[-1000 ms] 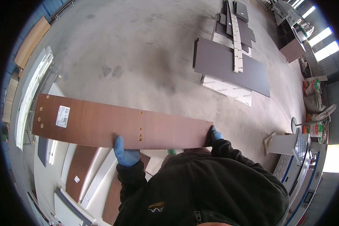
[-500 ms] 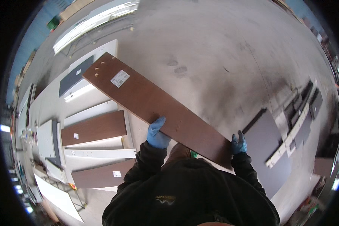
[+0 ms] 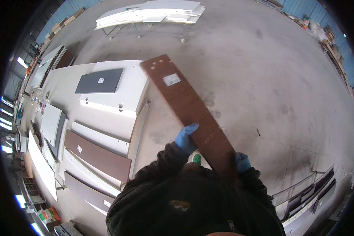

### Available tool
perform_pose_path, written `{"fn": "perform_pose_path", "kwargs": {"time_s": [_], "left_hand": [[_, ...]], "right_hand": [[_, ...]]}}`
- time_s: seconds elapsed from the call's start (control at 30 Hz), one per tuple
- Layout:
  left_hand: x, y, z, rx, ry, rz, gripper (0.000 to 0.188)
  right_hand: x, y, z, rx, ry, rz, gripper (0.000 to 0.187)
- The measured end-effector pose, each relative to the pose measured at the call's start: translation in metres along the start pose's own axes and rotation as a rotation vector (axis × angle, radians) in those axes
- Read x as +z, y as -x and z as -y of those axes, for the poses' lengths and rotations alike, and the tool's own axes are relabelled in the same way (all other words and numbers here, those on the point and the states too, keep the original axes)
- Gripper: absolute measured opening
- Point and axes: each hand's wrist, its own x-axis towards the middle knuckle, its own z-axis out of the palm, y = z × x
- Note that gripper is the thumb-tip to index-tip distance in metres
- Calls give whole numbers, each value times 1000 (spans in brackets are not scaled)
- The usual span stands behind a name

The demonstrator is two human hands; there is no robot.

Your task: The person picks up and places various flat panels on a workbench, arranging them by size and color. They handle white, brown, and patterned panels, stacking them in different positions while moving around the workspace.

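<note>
A long brown wooden board [image 3: 198, 112] slants away from my body, held up in both hands. Near its far end are several round holes and a white label [image 3: 171, 80]. My left hand [image 3: 187, 137], in a blue glove, is closed on the board's left edge with the thumb over the top face. On the opposite edge, nearer my body, my blue-gloved right hand [image 3: 242, 162] grips the board; its fingers are partly hidden. The board's near end meets my dark jacket.
To the left, a large white worktable [image 3: 67, 84] carries a dark grey panel [image 3: 99, 81], a brown panel [image 3: 98, 153] and several white panels. A wheeled cart [image 3: 135, 31] with stacked white boards stands farther off. Dark panels lean on a rack [image 3: 306, 196] at lower right.
My body and view have turned left, bringing the worktable and cart closer to centre. The board now points more steeply away from me; both hands keep their hold.
</note>
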Motion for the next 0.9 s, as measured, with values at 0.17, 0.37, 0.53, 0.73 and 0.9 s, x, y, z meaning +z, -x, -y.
{"fn": "perform_pose_path", "kwargs": {"time_s": [0.17,0.37,0.53,0.73,0.9], "left_hand": [[35,-156,-65,-91,-38,-33,59],[35,-349,-148,-69,2,5,62],[28,-480,-243,173,-88,4,49],[-15,-552,-358,343,-81,-141,42],[-60,-636,-482,379,-18,-303,46]], "right_hand": [[-74,-131,43,117,-256,-67,25],[-153,-357,59,-263,-49,-87,39],[-209,-561,150,-183,41,44,45],[-197,-775,309,-234,-28,210,45],[-131,-931,406,-319,17,245,44]]}}
